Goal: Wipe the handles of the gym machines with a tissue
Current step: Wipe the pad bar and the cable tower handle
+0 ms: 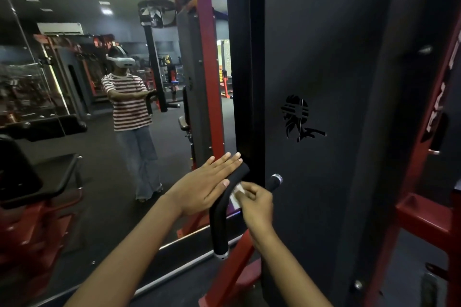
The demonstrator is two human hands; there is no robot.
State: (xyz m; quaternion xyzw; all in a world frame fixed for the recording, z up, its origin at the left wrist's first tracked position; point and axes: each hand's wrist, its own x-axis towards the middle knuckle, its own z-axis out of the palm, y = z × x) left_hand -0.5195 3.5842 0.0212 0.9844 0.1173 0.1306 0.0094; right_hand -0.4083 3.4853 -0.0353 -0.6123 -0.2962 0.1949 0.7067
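Tissue (237,194) seemingly pressed against handle (219,217), right-hand (257,207) grip.

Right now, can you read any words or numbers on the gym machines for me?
White letters run up the red frame post at the right: they are cut off and blurred, not readable for sure.
The black panel bears only a cut-out logo, a picture with no words.
The black handle and the tissue show no text.
Nothing in the mirror is readable.
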